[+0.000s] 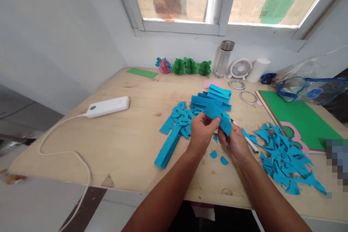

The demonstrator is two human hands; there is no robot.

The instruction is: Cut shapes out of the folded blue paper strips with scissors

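Note:
Near the middle of the table, my left hand (202, 130) pinches a folded piece of blue paper (213, 109) between thumb and fingers. My right hand (236, 143) is closed just right of it, under the paper's rounded end. Dark and metallic bits show at its fingers and look like scissors (228, 148), mostly hidden by the hand and the paper. Behind the hands lies a pile of folded blue strips (217, 94). To their left are curved blue cutouts (181, 114) and a long folded blue strip (168, 148). Small blue scraps (224, 160) lie below the hands.
Blue offcuts (282, 156) heap at the right by a white marker (251, 144), a pink looped piece (301, 146) and green sheets (304, 112). A glass bottle (224, 59), small fan (240, 68) and paper flowers (190, 66) line the wall. A corded white power bank (108, 107) lies left.

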